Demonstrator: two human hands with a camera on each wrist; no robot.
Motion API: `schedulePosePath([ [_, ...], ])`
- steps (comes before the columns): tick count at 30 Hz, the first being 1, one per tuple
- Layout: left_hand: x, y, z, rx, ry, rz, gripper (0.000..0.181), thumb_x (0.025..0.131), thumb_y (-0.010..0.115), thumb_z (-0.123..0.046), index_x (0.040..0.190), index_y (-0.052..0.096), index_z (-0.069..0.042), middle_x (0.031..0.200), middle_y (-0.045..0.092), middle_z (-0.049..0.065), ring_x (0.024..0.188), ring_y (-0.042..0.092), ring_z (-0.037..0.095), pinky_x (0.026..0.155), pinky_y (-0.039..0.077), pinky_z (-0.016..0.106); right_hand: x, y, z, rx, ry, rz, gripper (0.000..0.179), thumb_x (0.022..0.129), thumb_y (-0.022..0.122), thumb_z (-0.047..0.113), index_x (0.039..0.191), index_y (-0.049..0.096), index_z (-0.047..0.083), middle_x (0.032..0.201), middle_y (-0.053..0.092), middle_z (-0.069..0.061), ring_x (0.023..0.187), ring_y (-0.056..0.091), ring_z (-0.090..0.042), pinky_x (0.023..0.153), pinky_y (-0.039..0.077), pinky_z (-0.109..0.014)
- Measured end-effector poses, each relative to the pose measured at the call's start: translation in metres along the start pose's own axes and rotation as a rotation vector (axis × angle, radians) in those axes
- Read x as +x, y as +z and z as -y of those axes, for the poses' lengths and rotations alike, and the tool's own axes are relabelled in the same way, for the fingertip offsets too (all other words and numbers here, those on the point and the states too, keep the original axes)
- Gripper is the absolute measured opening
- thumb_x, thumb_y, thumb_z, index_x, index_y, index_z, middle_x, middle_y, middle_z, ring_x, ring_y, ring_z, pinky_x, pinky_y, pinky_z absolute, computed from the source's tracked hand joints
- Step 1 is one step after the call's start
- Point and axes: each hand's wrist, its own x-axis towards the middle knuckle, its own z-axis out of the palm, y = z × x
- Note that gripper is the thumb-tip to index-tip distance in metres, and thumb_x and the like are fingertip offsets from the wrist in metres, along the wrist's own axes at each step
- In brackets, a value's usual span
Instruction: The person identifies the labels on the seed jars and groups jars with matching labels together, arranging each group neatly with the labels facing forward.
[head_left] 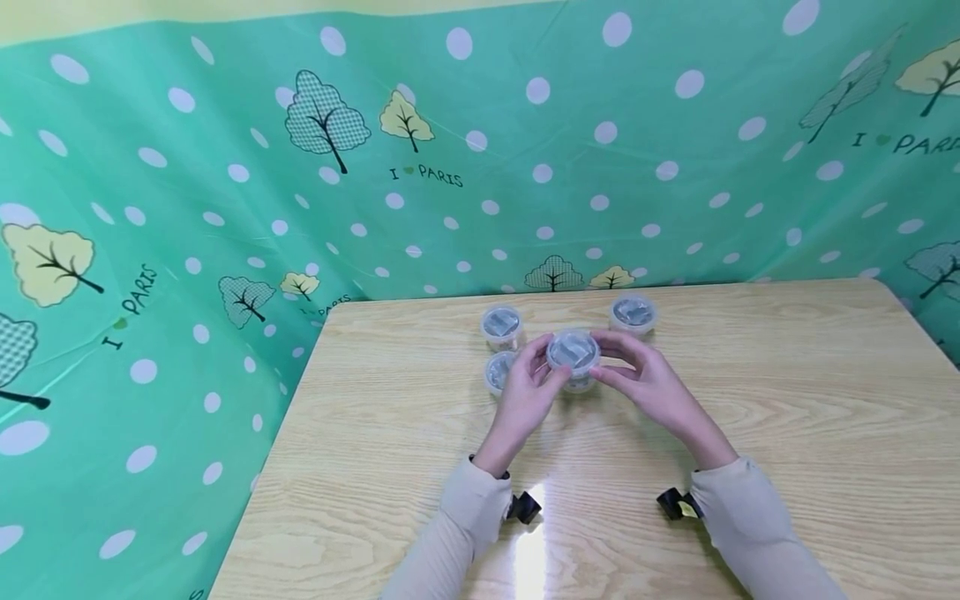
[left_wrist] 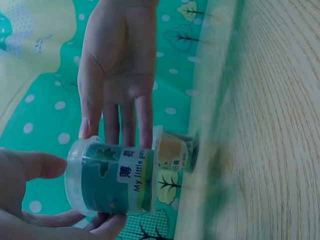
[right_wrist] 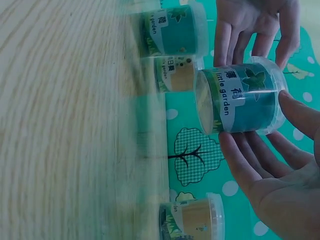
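Both hands hold one clear plastic tub above the table. It stands roughly upright, with a translucent lid on top and dark grey contents under it. Its wrap is green, with a leaf picture and the words "My little garden". The left hand grips its left side, thumb at the lid rim and fingers around the wall. From the right, the right hand pinches it between thumb and fingers. A second green-wrapped tub stands on the table, partly hidden behind the left hand in the head view.
Two tubs with orange-brown wraps stand farther back: one tub at the left, another tub at the right. The wooden table ends at a green dotted curtain. Black wrist cameras sit at both cuffs.
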Motion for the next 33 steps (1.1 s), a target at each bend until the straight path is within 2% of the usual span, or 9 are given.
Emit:
schedulePosePath([
  [6,-0.003,0.007,0.001,0.053,-0.021,-0.028,0.058,0.096,0.058,-0.004,0.147,0.035,0.007,0.151,0.039,0.024,0.142,0.040,0.030,0.118,0.034,0.030,0.000,-0.001,-0.005,-0.022,0.019,0.031,0.056,0.094,0.065,0.004,0.144,0.042,-0.004,0.143,0.049,-0.024,0.131,0.047,-0.039,0.100,0.050,-0.018],
  [10,-0.006,0.011,0.002,0.090,-0.026,-0.051,0.057,0.096,0.056,-0.002,0.147,0.033,0.008,0.151,0.036,0.026,0.142,0.039,0.032,0.118,0.033,0.033,0.000,-0.002,-0.008,-0.034,0.037,0.061,0.056,0.094,0.065,0.006,0.145,0.042,-0.002,0.144,0.047,-0.025,0.131,0.047,-0.043,0.097,0.050,-0.016],
  [17,-0.009,0.020,0.003,0.308,-0.039,-0.052,0.056,0.098,0.052,-0.006,0.149,0.031,0.006,0.149,0.036,0.027,0.140,0.039,0.036,0.120,0.032,0.044,0.001,-0.002,-0.014,-0.068,0.038,0.087,0.057,0.094,0.064,0.002,0.145,0.040,-0.004,0.144,0.047,-0.027,0.129,0.049,-0.045,0.097,0.051,-0.017],
  [19,-0.009,0.021,0.004,0.335,-0.045,-0.056,0.056,0.098,0.051,-0.006,0.149,0.030,0.006,0.149,0.036,0.027,0.140,0.037,0.037,0.121,0.030,0.046,0.001,-0.002,-0.016,-0.067,0.035,0.095,0.056,0.093,0.064,0.000,0.144,0.040,-0.005,0.143,0.048,-0.028,0.128,0.050,-0.045,0.097,0.051,-0.018],
  [24,-0.010,0.022,0.007,0.329,-0.073,-0.062,0.057,0.098,0.051,-0.006,0.150,0.029,0.005,0.150,0.035,0.027,0.141,0.036,0.036,0.122,0.028,0.046,0.001,-0.002,-0.020,-0.070,0.019,0.114,0.057,0.093,0.064,-0.001,0.144,0.039,-0.008,0.142,0.047,-0.030,0.127,0.049,-0.048,0.098,0.052,-0.021],
  [33,-0.010,0.025,0.014,0.331,-0.047,-0.079,0.056,0.095,0.053,-0.001,0.146,0.032,0.008,0.145,0.037,0.030,0.138,0.038,0.040,0.120,0.029,0.050,0.002,-0.003,-0.027,-0.058,0.048,0.139,0.059,0.092,0.064,-0.002,0.145,0.038,-0.008,0.142,0.046,-0.030,0.130,0.046,-0.049,0.098,0.052,-0.021],
])
